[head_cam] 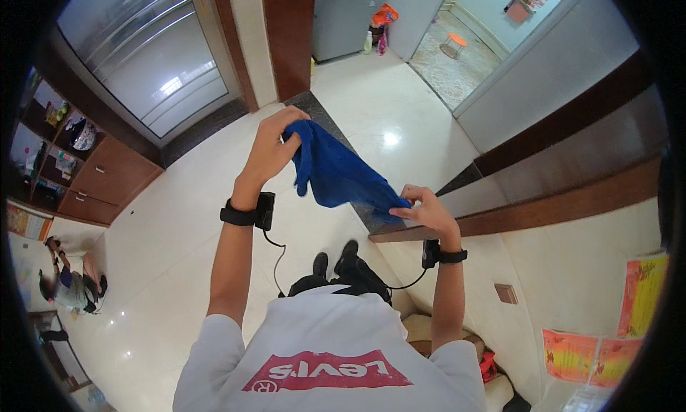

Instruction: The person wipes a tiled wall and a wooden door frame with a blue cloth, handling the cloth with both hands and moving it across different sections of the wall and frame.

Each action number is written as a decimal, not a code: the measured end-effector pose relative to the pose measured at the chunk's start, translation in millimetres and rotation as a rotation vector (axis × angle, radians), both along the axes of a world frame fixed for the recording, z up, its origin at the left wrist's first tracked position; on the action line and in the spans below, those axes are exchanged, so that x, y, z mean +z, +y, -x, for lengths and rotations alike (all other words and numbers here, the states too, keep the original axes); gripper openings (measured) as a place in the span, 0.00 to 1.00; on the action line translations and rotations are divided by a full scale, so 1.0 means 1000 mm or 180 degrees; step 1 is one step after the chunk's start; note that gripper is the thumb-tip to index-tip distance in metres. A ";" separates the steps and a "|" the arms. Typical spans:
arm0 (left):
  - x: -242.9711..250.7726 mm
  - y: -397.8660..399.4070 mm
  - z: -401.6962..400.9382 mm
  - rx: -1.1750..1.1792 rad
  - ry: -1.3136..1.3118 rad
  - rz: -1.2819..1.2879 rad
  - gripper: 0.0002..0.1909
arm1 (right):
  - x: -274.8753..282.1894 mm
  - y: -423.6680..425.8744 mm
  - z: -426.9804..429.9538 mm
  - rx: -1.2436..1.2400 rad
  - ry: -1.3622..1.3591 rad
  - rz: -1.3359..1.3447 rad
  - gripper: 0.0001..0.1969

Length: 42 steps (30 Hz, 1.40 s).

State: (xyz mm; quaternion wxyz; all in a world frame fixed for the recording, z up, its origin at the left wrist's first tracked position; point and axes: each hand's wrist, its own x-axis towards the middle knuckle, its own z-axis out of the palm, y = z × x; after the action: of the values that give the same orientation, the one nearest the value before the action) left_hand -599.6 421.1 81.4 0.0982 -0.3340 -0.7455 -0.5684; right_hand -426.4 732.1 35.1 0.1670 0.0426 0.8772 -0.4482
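Observation:
A blue cloth (343, 171) hangs stretched between my two hands, in mid-air above the floor. My left hand (277, 144) pinches its upper left corner between thumb and fingers. Lower down, my right hand (426, 208) grips the opposite end near a brown door frame. The cloth sags in folds between them, and a loose flap droops below my left hand. Each wrist wears a black strap with a small device, the left device (265, 211) and the right device (430, 253), both trailing a cable.
A wooden shelf cabinet (102, 181) stands at the left beside a metal-framed glass door (155, 63). Past the doorway is a grey washing machine (343, 23) with bottles and bags next to it. An orange stool (456, 39) stands farther back. Another person (75, 288) is at far left.

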 end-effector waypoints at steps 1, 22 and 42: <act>0.002 -0.002 0.006 0.0022 -0.0006 0.0012 0.07 | -0.016 0.009 0.011 0.0360 0.0643 0.0004 0.16; -0.001 0.012 0.236 0.1457 -0.1660 -0.0186 0.15 | -0.201 0.058 0.375 -0.0203 -0.0311 0.3244 0.17; 0.000 -0.016 0.506 0.0645 -0.1434 0.0597 0.13 | -0.081 -0.081 0.624 0.0905 -0.1055 0.3019 0.18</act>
State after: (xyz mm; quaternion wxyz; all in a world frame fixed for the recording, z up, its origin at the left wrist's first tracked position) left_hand -1105.5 404.8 81.1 -0.0453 -0.1303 -0.8276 -0.5440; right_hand -1050.4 650.9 -46.3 0.3638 -0.0869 0.5366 -0.7564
